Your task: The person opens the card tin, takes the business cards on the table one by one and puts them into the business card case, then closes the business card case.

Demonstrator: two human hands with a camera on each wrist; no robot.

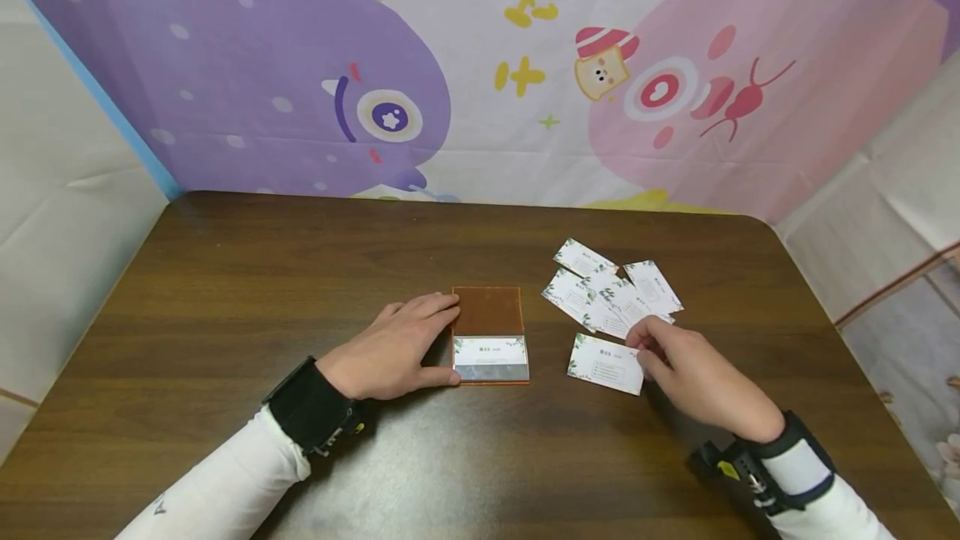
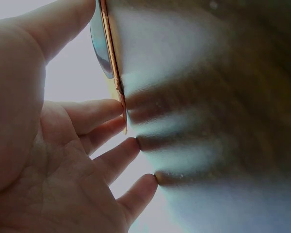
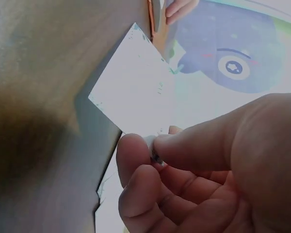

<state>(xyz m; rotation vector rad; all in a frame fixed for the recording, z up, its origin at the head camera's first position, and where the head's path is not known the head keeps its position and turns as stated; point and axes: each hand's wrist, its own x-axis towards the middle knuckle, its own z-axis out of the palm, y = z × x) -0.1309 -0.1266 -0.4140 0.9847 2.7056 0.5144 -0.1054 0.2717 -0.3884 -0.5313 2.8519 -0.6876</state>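
A brown leather card holder [image 1: 487, 311] lies unfolded on the table, with a white card [image 1: 491, 350] in its clear pocket. At its left edge rests my left hand [image 1: 401, 348], thumb by the lower corner and fingers extended at the upper part. In the left wrist view, those fingers [image 2: 114, 162] are spread and the fingertips touch the holder's edge or the table. My right hand [image 1: 690, 369] pinches the right corner of a white business card [image 1: 603, 363] with a leaf print. The right wrist view shows this card [image 3: 131, 82] tilted up off the table, between thumb and fingers.
Several similar cards [image 1: 652, 286] lie overlapping behind the right hand. The brown wooden table [image 1: 300, 248] meets a cartoon-printed cloth [image 1: 495, 132] at its back edge. Pale cloth [image 1: 75, 165] hangs at the left side.
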